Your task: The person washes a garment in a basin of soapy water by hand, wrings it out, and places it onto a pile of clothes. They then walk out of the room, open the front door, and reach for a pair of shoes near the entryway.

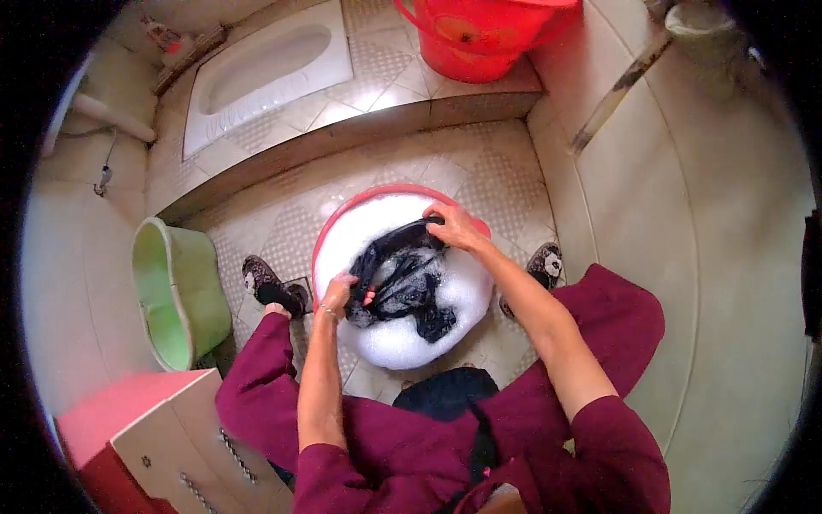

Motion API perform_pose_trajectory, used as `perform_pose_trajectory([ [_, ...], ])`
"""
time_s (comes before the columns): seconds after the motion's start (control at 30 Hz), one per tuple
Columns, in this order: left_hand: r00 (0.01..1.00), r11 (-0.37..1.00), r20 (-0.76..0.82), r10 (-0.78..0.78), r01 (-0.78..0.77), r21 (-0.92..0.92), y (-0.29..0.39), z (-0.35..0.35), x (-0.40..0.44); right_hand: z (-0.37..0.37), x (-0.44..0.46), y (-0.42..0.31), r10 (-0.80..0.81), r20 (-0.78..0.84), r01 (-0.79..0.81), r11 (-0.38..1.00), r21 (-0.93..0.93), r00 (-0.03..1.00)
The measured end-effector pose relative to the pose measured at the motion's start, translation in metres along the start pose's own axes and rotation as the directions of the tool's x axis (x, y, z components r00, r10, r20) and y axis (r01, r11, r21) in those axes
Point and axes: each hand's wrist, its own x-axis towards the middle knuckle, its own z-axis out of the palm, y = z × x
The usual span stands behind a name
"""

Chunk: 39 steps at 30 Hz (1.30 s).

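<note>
A wet black garment (pixel 396 287) lies spread over thick white suds (pixel 390 347) in a round red basin (pixel 372 193) on the floor. My left hand (pixel 338 294) grips the garment's left edge, its fingers partly hidden by the cloth. At the upper right, my right hand (pixel 455 228) pinches the garment's far edge near the basin rim. Between the two hands the cloth's edge is drawn out in a curve. What kind of garment it is, I cannot make out.
A green tub (pixel 184 295) lies to the left, above a red-topped cabinet (pixel 137 407). Beyond the basin is a raised tiled step with a white squat toilet (pixel 265 73) and a red bucket (pixel 471 43). My shoes flank the basin. Walls stand close on both sides.
</note>
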Motion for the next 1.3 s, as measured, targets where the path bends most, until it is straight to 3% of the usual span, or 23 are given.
perform_pose_trajectory([
  [0.07, 0.909, 0.812, -0.200, 0.365, -0.206, 0.547, -0.038, -0.021, 0.073, 0.019, 0.004, 0.020, -0.040, -0.170, 0.001, 0.975, -0.222, 0.985],
  [0.1, 0.727, 0.614, -0.303, 0.616, -0.201, 0.764, -0.023, 0.005, 0.061, 0.029, 0.003, 0.029, 0.058, -0.129, -0.093, 0.955, -0.280, 0.990],
  [0.2, 0.817, 0.204, -0.106, 0.567, -0.014, 0.979, 0.023, 0.054, 0.042, 0.061, -0.011, 0.020, 0.114, -0.148, -0.172, 0.862, -0.476, 0.982],
  [0.33, 0.903, 0.090, -0.025, 0.429, -0.015, 0.996, 0.001, 0.052, 0.089, 0.074, -0.006, 0.052, 0.074, 0.195, 0.035, 0.863, -0.504, 0.978],
  [0.37, 0.904, 0.210, -0.145, 0.403, 0.063, 0.976, -0.008, 0.050, 0.095, 0.063, 0.007, 0.056, 0.130, 0.294, -0.071, 0.977, -0.200, 0.947],
  [0.4, 0.929, 0.348, -0.050, 0.367, -0.087, 0.933, -0.034, 0.030, 0.121, 0.053, 0.016, 0.061, 0.146, 0.402, -0.206, 0.972, 0.109, 0.904],
  [0.43, 0.960, 0.477, -0.071, 0.271, -0.069, 0.876, -0.044, 0.019, 0.133, 0.075, 0.018, 0.120, -0.073, 0.303, 0.114, 0.986, -0.121, 0.950],
  [0.47, 0.975, 0.582, -0.109, 0.192, -0.024, 0.813, -0.048, 0.010, 0.141, 0.086, 0.018, 0.126, -0.071, 0.302, 0.113, 0.986, -0.124, 0.951],
  [0.53, 0.976, 0.697, -0.179, 0.123, 0.043, 0.716, -0.057, 0.003, 0.148, 0.111, 0.003, 0.126, 0.289, -0.113, -0.309, 0.848, -0.430, 0.951],
  [0.57, 0.966, 0.736, -0.218, 0.136, 0.049, 0.675, -0.058, 0.002, 0.148, 0.117, -0.006, 0.133, 0.291, -0.112, -0.311, 0.847, -0.431, 0.950],
  [0.7, 0.943, 0.954, -0.314, 0.114, -0.016, 0.300, -0.039, 0.012, 0.119, 0.131, -0.017, 0.125, -0.203, -0.257, 0.142, 0.961, -0.237, 0.945],
  [0.73, 0.952, 0.990, -0.299, 0.066, -0.025, 0.142, -0.028, 0.018, 0.108, 0.106, 0.005, 0.086, 0.079, 0.027, -0.064, 0.933, -0.355, 0.997],
  [0.77, 0.969, 1.000, -0.248, 0.016, -0.019, -0.011, -0.017, 0.026, 0.097, 0.085, 0.016, 0.046, 0.388, 0.263, -0.210, 0.830, -0.517, 0.883],
  [0.87, 0.998, 0.843, 0.008, 0.058, -0.044, -0.537, 0.012, 0.060, 0.057, 0.076, 0.000, -0.042, -0.215, 0.143, 0.241, 0.949, -0.202, 0.966],
  [0.9, 0.990, 0.889, 0.121, 0.072, -0.009, -0.458, -0.006, 0.049, 0.070, 0.074, -0.012, -0.070, -0.341, 0.145, 0.360, 0.924, -0.131, 0.929],
  [0.93, 0.905, 0.760, 0.415, 0.087, 0.209, -0.615, -0.007, 0.056, 0.073, 0.083, -0.024, -0.080, -0.360, 0.145, 0.383, 0.904, -0.189, 0.922],
  [0.97, 0.882, 0.750, 0.428, 0.196, 0.146, -0.645, -0.009, 0.059, 0.064, 0.077, -0.035, -0.101, -0.338, 0.144, 0.364, 0.901, -0.235, 0.930],
  [1.03, 0.846, 0.739, 0.437, 0.307, 0.077, -0.669, -0.008, 0.068, 0.042, 0.073, -0.051, -0.124, -0.326, 0.131, 0.351, 0.894, -0.280, 0.936],
  [1.13, 0.888, 0.711, 0.150, 0.435, -0.237, -0.662, -0.009, 0.096, 0.016, 0.084, -0.060, -0.116, -0.510, -0.139, 0.462, 0.844, -0.273, 0.849],
  [1.2, 0.856, 0.670, -0.037, 0.516, -0.431, -0.604, -0.011, 0.119, -0.003, 0.087, -0.051, -0.090, -0.390, -0.243, 0.334, 0.911, -0.242, 0.888],
  [1.23, 0.823, 0.642, -0.129, 0.553, -0.520, -0.563, -0.012, 0.130, -0.013, 0.083, -0.035, -0.066, -0.147, -0.329, 0.091, 0.980, -0.178, 0.933],
  [1.27, 0.819, 0.643, -0.125, 0.559, -0.524, -0.558, -0.006, 0.142, -0.026, 0.079, -0.023, -0.050, 0.105, -0.396, -0.153, 0.984, -0.093, 0.912],
  [1.3, 0.878, 0.739, -0.158, 0.452, -0.468, -0.485, 0.006, 0.152, -0.040, 0.076, -0.027, -0.062, 0.102, -0.412, -0.147, 0.986, -0.080, 0.906],
])
